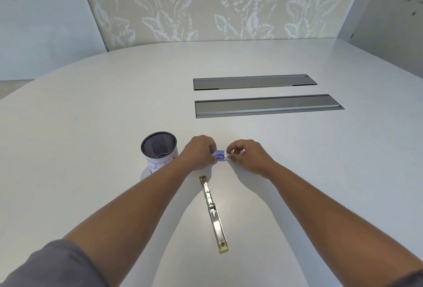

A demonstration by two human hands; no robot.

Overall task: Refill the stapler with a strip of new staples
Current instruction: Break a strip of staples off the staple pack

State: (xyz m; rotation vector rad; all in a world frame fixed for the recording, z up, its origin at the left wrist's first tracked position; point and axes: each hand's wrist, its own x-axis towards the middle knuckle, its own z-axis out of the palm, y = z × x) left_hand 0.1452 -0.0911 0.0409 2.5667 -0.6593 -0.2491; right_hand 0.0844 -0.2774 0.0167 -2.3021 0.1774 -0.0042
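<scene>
A yellow stapler [213, 212] lies folded flat open on the white table, its metal channel facing up, running from near my hands toward me. Beyond its far end I hold a small blue and white staple box [219, 155] just above the table. My left hand [198, 152] grips the box's left end. My right hand [246, 156] pinches the box's right end, where a white inner tray shows slightly. Whether any staples are inside I cannot see.
A black mesh pen cup [159, 149] with a white paper wrap stands just left of my left hand. Two long grey cable hatches [254, 82] [267, 105] are set flush in the table farther back. A leaf-patterned wall rises behind the table.
</scene>
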